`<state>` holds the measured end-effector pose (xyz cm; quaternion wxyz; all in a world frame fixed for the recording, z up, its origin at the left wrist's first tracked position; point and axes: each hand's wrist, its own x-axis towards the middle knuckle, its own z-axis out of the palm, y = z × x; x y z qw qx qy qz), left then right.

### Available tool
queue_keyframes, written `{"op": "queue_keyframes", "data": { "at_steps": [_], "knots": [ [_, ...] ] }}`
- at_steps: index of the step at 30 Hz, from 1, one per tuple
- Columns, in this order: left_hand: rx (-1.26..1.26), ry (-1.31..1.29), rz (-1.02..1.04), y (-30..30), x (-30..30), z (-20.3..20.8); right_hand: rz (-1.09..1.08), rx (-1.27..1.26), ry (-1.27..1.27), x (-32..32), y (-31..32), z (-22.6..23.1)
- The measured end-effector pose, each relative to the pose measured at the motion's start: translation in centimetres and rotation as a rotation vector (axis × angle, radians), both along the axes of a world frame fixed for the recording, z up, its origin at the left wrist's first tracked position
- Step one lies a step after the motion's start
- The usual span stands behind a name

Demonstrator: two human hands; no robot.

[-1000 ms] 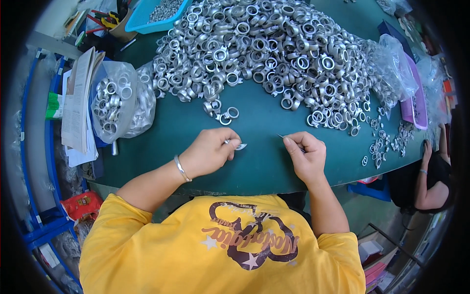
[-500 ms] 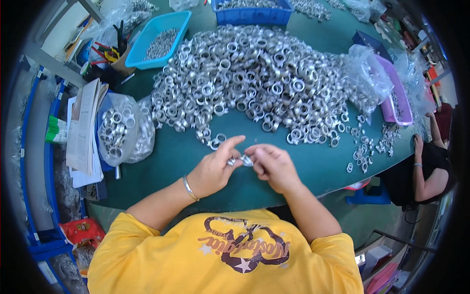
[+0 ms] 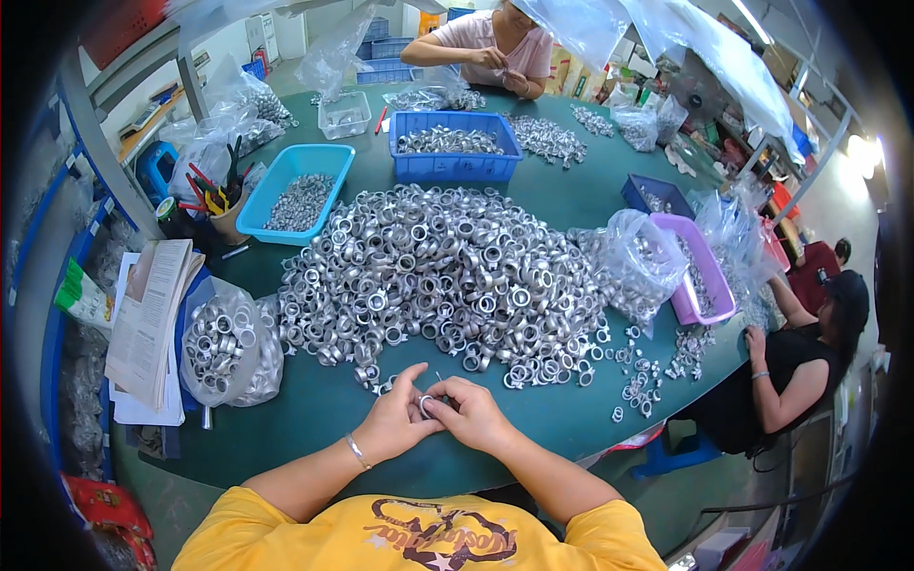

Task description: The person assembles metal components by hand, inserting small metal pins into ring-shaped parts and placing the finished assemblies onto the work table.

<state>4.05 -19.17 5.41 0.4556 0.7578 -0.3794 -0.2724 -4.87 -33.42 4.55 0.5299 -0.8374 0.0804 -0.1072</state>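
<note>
Metal ring (image 3: 426,407) is held between both hands above the near edge of the tabletop (image 3: 314,428). Left hand (image 3: 395,423) pinches it by thumb and lower fingers, index raised, likely to steady it and leave its face open. Right hand (image 3: 466,416) has fingers pressed together, thumb against the ring; a thin rod (image 3: 439,377) pokes up, apparently from its grip, though the fingers hide its lower end. Ring pile (image 3: 438,276) sits mid-tabletop, presumably for short reach; ring bag (image 3: 224,352) stands by the left edge.

Versus one second ago: hands, then well apart, now touch; view tilts up, showing a co-worker (image 3: 490,57) beyond the far edge.
</note>
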Motion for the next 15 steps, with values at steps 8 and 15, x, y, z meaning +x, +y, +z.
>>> {"op": "queue_keyframes", "data": {
  "at_steps": [8, 15],
  "knots": [
    [-0.196, 0.18, 0.193, 2.2, 0.9, -3.0, -0.291, 0.674, 0.201, 1.0, -4.1, 3.6],
    [-0.12, -0.017, 0.256, 4.1, 1.3, -4.2, -0.426, 0.671, 0.007, 4.4, -16.2, 9.0]
  ]
}}
